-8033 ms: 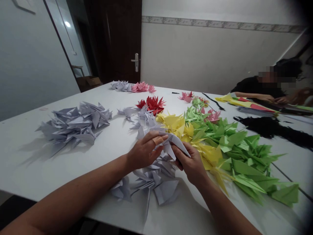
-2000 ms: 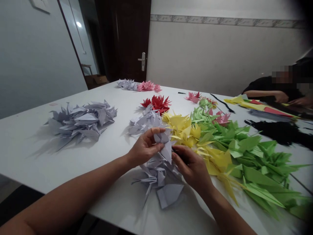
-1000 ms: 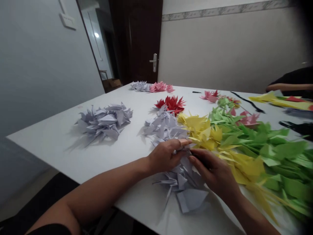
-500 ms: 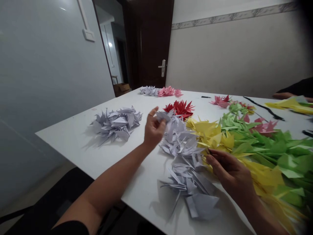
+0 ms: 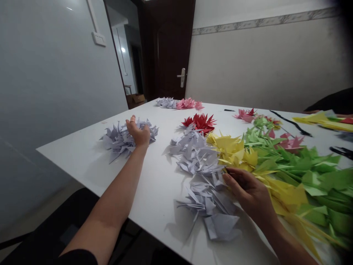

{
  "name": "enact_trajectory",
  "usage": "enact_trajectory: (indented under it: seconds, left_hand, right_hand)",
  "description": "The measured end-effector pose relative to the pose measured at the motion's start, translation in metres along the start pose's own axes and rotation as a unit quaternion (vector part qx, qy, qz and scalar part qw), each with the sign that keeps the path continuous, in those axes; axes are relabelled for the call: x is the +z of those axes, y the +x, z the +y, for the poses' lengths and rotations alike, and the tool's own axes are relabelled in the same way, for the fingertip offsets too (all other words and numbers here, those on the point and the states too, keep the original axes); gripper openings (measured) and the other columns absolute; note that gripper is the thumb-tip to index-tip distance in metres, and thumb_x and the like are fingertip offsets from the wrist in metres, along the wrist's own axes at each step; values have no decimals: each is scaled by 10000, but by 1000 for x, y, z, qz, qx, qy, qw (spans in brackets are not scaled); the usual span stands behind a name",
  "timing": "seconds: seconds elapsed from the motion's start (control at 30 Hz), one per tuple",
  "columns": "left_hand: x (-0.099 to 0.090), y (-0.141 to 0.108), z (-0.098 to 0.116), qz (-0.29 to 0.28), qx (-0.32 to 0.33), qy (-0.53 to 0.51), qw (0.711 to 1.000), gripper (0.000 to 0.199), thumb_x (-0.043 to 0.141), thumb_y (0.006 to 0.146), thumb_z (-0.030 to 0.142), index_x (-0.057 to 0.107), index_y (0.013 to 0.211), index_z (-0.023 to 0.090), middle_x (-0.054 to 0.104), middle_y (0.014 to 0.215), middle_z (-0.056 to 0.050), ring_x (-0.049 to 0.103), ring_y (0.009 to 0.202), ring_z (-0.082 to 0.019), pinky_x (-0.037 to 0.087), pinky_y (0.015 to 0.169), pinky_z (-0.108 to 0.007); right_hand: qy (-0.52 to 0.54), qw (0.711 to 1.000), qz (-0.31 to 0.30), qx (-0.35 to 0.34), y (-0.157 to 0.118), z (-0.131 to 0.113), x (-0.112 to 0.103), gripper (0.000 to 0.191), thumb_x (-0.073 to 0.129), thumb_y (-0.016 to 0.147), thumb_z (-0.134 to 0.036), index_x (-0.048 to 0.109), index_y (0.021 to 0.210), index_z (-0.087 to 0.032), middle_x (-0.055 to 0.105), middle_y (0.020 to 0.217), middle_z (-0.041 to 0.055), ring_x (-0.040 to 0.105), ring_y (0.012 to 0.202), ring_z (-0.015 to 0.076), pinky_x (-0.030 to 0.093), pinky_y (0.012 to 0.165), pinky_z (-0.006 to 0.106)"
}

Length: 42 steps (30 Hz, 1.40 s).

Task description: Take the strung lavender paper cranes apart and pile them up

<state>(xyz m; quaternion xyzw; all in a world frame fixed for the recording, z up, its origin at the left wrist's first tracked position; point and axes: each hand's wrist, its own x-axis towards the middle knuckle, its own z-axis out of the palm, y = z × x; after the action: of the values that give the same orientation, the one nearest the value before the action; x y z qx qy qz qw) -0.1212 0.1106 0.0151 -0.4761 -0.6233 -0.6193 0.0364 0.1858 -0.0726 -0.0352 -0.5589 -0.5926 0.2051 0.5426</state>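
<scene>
My left hand [image 5: 138,132] rests on a pile of folded lavender paper cranes [image 5: 121,141] at the left of the white table, its fingers loosely curled. My right hand [image 5: 248,193] is at the edge of a long lavender crane heap [image 5: 200,176], with yellow paper cranes [image 5: 231,149] just beyond it. Its fingers pinch a thin dark strip [image 5: 230,172], mostly hidden by the hand. Green paper cranes [image 5: 300,173] spread to the right.
The white table [image 5: 154,195] also holds red paper cranes [image 5: 198,123], pink ones [image 5: 187,104] and a black strip [image 5: 291,122]. Its left edge drops to a dark chair [image 5: 55,217]. A co-worker's dark sleeve [image 5: 333,103] is at the far right, behind yellow sheets [image 5: 321,118].
My left hand has moved left from the middle heap to the far-left pile, and no crane shows in it now. My right hand has stayed nearly still, and the view has swung left.
</scene>
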Motion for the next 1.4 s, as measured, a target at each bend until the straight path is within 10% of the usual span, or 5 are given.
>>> enact_trajectory:
  seconds: [0.47, 0.63, 0.8, 1.03, 1.4]
  left_hand:
    - [-11, -29, 33, -251, 12, 195, 948, 608, 645, 668, 243, 490, 1254, 207, 130, 1510, -165, 89, 1360, -452, 253, 993, -653]
    - [-21, -36, 46, -286, 45, 296, 910, 552, 594, 722, 359, 501, 1255, 253, 183, 1506, -125, 217, 1317, -445, 359, 922, -630]
    - [-21, -29, 47, -235, 133, 247, 931, 452, 560, 741, 321, 584, 1169, 180, 429, 1352, -165, 395, 1213, -382, 361, 962, -557]
    - [-9, -52, 48, -480, 242, 67, 841, 310, 588, 694, 258, 657, 986, 185, 610, 1051, -86, 557, 1011, -225, 416, 941, -353]
    - [10, -65, 35, -515, 232, 83, 821, 157, 575, 678, 244, 649, 798, 176, 638, 801, -47, 594, 769, -188, 468, 721, -281]
  right_hand:
    - [-6, 1000, -18, 10, -1, -3, 0, 339, 645, 741, -458, 670, 935, -180, 707, 809, 74, 662, 684, 194, 540, 611, 302]
    - [-14, 1000, -21, 11, 0, -2, 1, 344, 640, 744, -459, 667, 938, -177, 705, 810, 77, 659, 698, 197, 533, 628, 306]
    - [-18, 999, -26, 2, 0, -1, 2, 325, 626, 761, -449, 665, 938, -179, 702, 809, 74, 653, 690, 193, 526, 614, 301]
    - [-16, 1000, -22, -8, 0, -3, 5, 296, 620, 771, -420, 660, 920, -167, 701, 794, 69, 646, 665, 178, 517, 602, 283]
    - [1, 1000, -22, -19, 1, -5, 7, 272, 610, 783, -394, 649, 910, -156, 679, 735, 52, 621, 628, 156, 490, 572, 250]
